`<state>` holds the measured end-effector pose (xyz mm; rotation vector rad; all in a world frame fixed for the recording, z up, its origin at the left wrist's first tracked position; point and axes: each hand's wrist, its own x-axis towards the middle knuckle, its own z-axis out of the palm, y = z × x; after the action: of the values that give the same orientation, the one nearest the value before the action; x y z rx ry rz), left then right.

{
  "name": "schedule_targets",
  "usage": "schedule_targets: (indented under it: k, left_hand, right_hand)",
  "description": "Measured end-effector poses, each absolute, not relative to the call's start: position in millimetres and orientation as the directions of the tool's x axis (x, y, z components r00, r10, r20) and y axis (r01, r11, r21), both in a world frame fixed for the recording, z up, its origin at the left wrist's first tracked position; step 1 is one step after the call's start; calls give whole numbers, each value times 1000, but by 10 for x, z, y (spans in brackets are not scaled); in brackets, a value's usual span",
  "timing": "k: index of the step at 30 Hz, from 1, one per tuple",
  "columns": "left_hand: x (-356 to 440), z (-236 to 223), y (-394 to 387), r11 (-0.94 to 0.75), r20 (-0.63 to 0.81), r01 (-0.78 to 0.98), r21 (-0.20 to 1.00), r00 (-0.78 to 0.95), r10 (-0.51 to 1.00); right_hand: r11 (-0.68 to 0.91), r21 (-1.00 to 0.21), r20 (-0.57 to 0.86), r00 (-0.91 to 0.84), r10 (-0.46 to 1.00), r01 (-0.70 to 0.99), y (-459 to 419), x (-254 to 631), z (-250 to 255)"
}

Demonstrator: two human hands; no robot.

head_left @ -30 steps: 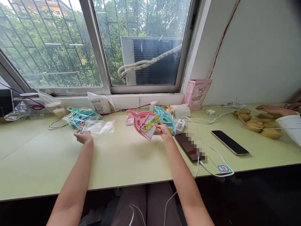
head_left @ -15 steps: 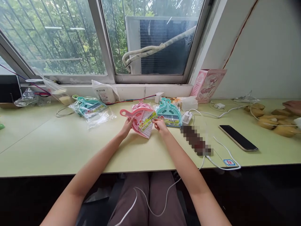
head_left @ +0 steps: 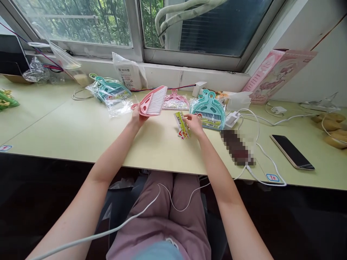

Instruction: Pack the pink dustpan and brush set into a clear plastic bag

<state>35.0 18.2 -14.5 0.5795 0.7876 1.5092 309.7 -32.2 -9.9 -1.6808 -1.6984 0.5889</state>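
My left hand (head_left: 137, 116) grips a pink mini dustpan with its white-bristled brush (head_left: 152, 102), lifted and tilted above the pale green desk (head_left: 81, 133). My right hand (head_left: 193, 123) pinches a small yellow-green paper label (head_left: 182, 125) just above the desk, a little right of the pink set. A second pink set in clear wrap (head_left: 176, 102) lies behind. Beside my right hand lies a teal dustpan set (head_left: 208, 109). Another teal set in a bag (head_left: 110, 88) and an empty clear bag (head_left: 118, 105) lie left of my left hand.
A phone (head_left: 292, 152) and white charger cables (head_left: 260, 144) lie at the right. A pink box (head_left: 276, 74) leans on the wall. Plastic bags (head_left: 130, 74) sit along the window sill (head_left: 173, 74). Yellow-brown objects (head_left: 329, 124) lie at the far right edge.
The paper label has come off the pink brush set. My left hand has lifted the pink set up and left; my right hand keeps the label. The view has tilted downward.
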Motion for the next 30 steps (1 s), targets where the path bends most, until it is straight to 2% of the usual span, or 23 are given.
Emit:
schedule_targets:
  k: [4, 7, 10, 13, 17, 19, 22, 26, 30]
  left_hand:
    - [374, -88, 111, 61, -87, -600, 798, -13, 996]
    - [461, -66, 58, 57, -35, -584, 810, 48, 998]
    - [519, -67, 22, 93, -13, -570, 816, 143, 990]
    - [534, -95, 9, 211, -79, -501, 840, 271, 959]
    - [590, -148, -9, 256, -118, -397, 882, 340, 933]
    - [654, -161, -40, 234, -104, -353, 906, 352, 930]
    - [755, -162, -116, 166, -49, -290, 943, 371, 927]
    - [828, -172, -209, 72, 12, -192, 979, 404, 915]
    - [860, -196, -242, 8, 47, -123, 992, 432, 901]
  right_hand:
    - [23, -482, 199, 84, 976, 876, -419, 2960, -122]
    - [42, -385, 233, 53, 971, 922, -472, 2888, -120]
    - [66, -428, 361, 103, 927, 901, -510, 2862, -59]
    - [142, -506, 547, 189, 815, 851, -545, 2873, 49]
    - [288, -486, 658, 128, 742, 826, -614, 2849, 152]
    - [359, -399, 653, -13, 757, 844, -661, 2779, 152]
    - [411, -227, 560, -227, 797, 883, -727, 2630, 100]
    - [327, -110, 447, -247, 860, 939, -780, 2492, 43]
    - [238, -96, 343, -193, 919, 966, -842, 2443, 82]
